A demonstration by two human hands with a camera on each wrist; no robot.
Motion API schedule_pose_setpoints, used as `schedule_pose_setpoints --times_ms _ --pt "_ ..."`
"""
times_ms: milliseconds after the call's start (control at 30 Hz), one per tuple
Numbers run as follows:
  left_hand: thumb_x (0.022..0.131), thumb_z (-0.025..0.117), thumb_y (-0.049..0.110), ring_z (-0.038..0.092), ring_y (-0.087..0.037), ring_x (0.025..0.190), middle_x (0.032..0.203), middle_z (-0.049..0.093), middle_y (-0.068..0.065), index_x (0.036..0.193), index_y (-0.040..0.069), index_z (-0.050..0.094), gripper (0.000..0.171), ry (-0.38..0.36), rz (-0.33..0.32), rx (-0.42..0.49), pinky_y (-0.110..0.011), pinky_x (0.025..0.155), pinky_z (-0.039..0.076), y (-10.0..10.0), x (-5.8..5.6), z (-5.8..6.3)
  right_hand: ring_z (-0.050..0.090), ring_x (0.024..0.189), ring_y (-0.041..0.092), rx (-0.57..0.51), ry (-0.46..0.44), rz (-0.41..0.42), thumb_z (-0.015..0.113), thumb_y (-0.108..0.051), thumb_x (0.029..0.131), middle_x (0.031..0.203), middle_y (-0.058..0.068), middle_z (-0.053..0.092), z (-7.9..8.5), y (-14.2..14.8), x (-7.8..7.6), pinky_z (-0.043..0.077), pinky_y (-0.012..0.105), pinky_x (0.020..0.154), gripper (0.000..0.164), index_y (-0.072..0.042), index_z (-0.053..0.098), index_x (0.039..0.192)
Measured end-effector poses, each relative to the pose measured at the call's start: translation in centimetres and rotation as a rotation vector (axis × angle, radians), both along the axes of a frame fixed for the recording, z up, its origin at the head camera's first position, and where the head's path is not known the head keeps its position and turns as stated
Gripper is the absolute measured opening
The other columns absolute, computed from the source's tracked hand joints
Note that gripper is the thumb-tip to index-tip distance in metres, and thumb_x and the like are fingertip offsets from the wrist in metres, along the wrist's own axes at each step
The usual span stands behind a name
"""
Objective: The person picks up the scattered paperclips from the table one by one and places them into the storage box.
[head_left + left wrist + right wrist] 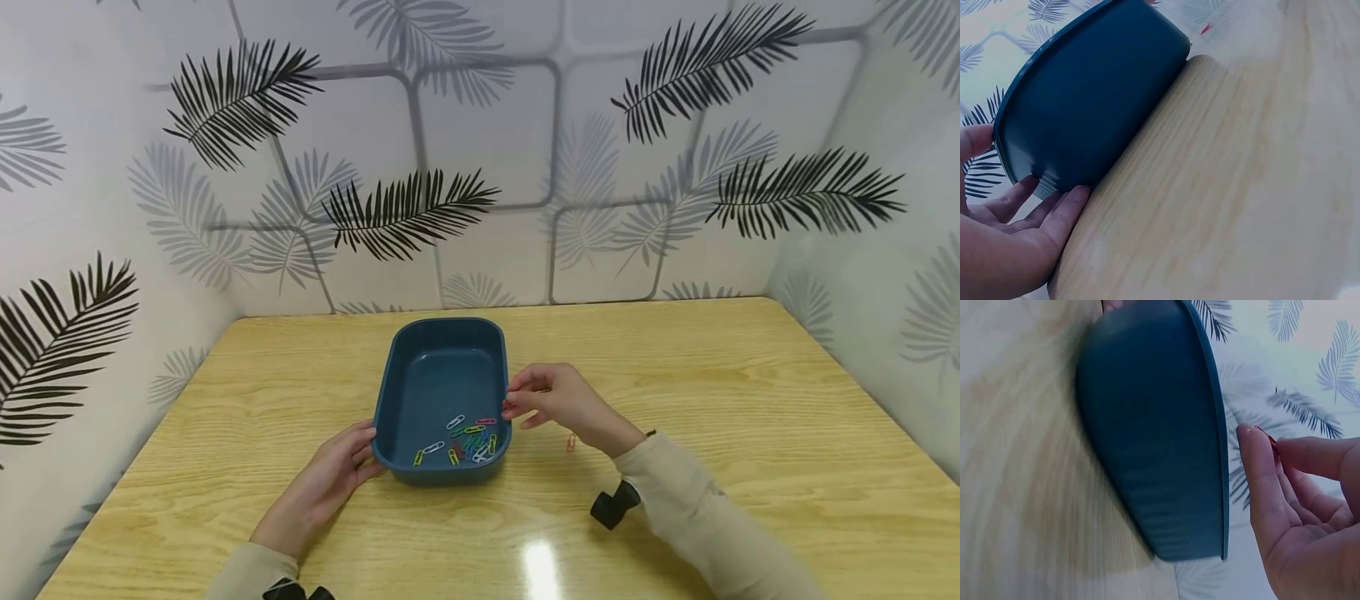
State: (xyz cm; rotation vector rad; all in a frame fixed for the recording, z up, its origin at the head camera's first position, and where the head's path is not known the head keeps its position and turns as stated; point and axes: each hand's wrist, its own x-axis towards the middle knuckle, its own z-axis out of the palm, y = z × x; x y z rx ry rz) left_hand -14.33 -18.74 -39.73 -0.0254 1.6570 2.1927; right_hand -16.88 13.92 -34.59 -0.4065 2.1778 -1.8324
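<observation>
A dark blue plastic bin (442,379) stands on the table with several coloured paper clips (472,442) scattered over the near part of its floor. My left hand (333,475) rests against the outside of its near left corner; in the left wrist view, fingertips (1075,195) touch the outer wall. Just beyond the bin's right rim, my right hand (566,404) pinches a small red paper clip (1266,434) between thumb and forefinger. An orange paper clip (572,442) lies on the table under the right wrist.
The wooden table (712,367) runs back to a wall (487,133) with a leaf pattern. Black camera mounts (615,504) sit on both wrists. Light reflects off the table's near edge.
</observation>
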Motion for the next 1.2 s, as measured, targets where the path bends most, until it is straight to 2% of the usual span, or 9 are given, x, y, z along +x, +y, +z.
schedule_pose_setpoints --times_ms 333,500,833,1200 --pt "0.102 0.044 0.013 0.058 -0.013 0.098 0.11 0.06 -0.003 0.138 -0.009 0.036 0.043 -0.005 0.011 -0.003 -0.03 0.086 0.049 0.0 0.0 0.0 0.068 0.092 0.033 -0.074 -0.024 0.017 0.06 -0.002 0.095 0.097 0.018 0.069 0.2 -1.5 1.3 0.057 0.041 0.07 0.015 0.011 0.061 0.102" --pt "0.101 0.044 0.013 0.058 -0.013 0.099 0.11 0.06 -0.003 0.138 -0.009 0.035 0.044 -0.004 0.012 -0.012 -0.03 0.086 0.049 0.0 0.0 0.0 0.069 0.09 0.029 -0.087 -0.028 0.017 0.06 -0.002 0.094 0.097 0.017 0.069 0.2 -1.6 1.4 0.057 0.04 0.071 0.013 0.01 0.062 0.1" --pt "0.102 0.045 0.014 0.058 -0.013 0.099 0.11 0.061 -0.003 0.14 -0.01 0.033 0.047 -0.008 0.006 -0.021 -0.03 0.087 0.049 0.0 0.0 0.1 0.07 0.086 0.023 0.019 -0.005 -0.02 0.065 -0.009 0.092 0.094 0.014 0.071 0.0 -1.6 1.4 0.057 0.037 0.068 0.017 0.006 0.067 0.1" --pt "0.102 0.045 0.016 0.057 -0.014 0.101 0.113 0.061 -0.004 0.143 -0.01 0.03 0.051 0.0 0.003 -0.024 -0.03 0.088 0.049 -0.1 0.1 0.1 0.069 0.09 0.023 0.002 -0.007 0.001 0.064 -0.007 0.093 0.101 0.016 0.07 0.0 -1.4 1.2 0.057 0.038 0.071 0.02 0.007 0.063 0.108"
